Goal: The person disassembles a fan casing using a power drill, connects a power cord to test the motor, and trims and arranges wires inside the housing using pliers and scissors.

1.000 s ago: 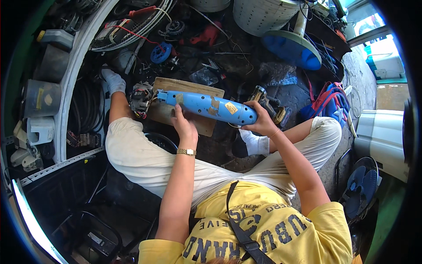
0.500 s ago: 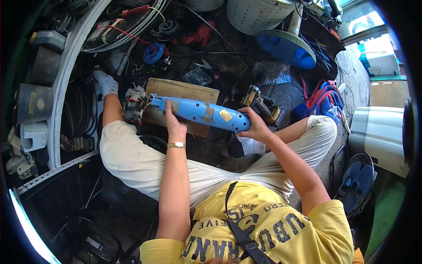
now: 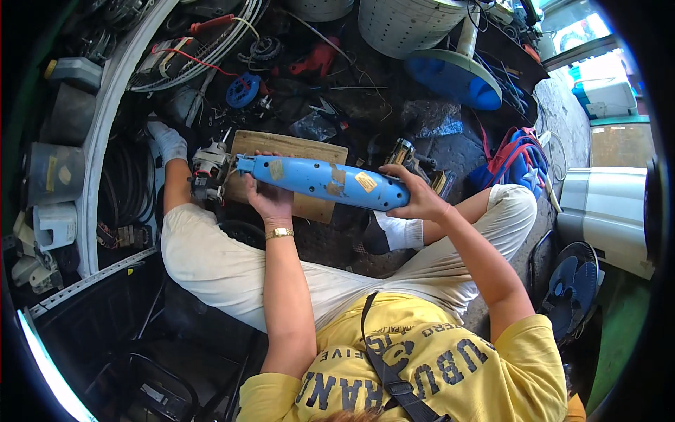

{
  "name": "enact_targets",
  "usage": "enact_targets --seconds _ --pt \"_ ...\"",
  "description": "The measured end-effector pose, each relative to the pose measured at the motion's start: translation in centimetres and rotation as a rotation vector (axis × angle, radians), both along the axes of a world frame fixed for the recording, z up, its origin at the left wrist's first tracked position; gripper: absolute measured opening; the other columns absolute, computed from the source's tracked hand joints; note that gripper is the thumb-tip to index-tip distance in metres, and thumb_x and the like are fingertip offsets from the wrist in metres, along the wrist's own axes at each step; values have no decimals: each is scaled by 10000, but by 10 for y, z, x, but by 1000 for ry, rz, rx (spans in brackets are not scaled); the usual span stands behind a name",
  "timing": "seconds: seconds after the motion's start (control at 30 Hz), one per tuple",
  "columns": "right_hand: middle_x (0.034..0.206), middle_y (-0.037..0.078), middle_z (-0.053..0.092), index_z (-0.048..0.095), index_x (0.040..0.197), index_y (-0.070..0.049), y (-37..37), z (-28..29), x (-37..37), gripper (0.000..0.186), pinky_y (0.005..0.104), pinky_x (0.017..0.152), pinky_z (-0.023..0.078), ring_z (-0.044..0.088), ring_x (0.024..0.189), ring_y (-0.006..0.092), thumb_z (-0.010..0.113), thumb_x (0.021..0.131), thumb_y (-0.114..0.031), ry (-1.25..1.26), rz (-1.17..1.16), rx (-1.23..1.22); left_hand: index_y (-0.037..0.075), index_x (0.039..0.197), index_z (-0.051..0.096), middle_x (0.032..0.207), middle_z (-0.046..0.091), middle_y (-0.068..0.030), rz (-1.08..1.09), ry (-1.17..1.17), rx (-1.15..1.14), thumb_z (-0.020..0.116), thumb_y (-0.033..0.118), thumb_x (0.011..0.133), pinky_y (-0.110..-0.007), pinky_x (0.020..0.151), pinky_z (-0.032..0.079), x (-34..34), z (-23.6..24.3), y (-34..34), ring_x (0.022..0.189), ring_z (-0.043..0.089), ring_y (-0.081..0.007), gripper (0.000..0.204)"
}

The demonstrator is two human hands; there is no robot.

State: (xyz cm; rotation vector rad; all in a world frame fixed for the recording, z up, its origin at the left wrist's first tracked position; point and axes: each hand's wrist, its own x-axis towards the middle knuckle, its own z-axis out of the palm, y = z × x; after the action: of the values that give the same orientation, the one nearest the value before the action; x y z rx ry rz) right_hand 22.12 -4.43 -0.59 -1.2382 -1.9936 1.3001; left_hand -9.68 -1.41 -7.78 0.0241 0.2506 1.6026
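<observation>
A long blue plastic housing (image 3: 288, 176), with black holes and torn tape patches, lies level across my lap area, held between both hands. My left hand (image 3: 266, 197) grips its left part from below, fingertips showing along the far side. My right hand (image 3: 415, 197) wraps around the rounded right end. Past the left tip sits a metal motor-like assembly with wires (image 3: 209, 169). Beneath the housing is a wooden board (image 3: 316, 144). A black and yellow cordless drill (image 3: 404, 151) rests on the floor just behind my right hand, partly hidden.
A shelf frame (image 3: 112, 105) with containers runs along the left. Ahead lie a blue wheel (image 3: 242, 90), red drill (image 3: 320, 60), perforated tub (image 3: 411, 21) and blue round base (image 3: 450, 77). A backpack (image 3: 513, 169), white appliance (image 3: 605, 211) and dark fan-like piece (image 3: 566, 288) stand right.
My left hand has moved left and slid further under the housing's left part, its fingers now curled round it. My right hand still holds the right end.
</observation>
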Motion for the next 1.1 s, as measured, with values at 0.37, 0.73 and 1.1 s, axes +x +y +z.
enact_targets --seconds 0.37,0.73,1.1 --pt "1260 185 548 541 1267 24 40 93 -77 391 351 1010 397 540 1171 275 417 998 -232 225 -122 83 85 1312 482 1304 533 -61 -64 174 96 688 484 811 -474 1069 389 28 95 6 1241 480 -260 673" --pt "1011 104 681 618 1193 -2 64 37 -151 489 312 799 508 639 856 151 403 996 -394 331 -205 -671 12 1168 471 1135 549 -102 358 1018 -376 735 133 828 -345 873 488 37 135 20 982 574 -184 447" --pt "1029 80 680 599 1193 -69 64 -7 -171 428 329 744 559 672 851 162 408 982 -389 841 -316 -1075 -19 1186 408 1133 532 -147 317 1612 -404 804 25 687 -366 892 468 47 122 65 964 579 -231 639"
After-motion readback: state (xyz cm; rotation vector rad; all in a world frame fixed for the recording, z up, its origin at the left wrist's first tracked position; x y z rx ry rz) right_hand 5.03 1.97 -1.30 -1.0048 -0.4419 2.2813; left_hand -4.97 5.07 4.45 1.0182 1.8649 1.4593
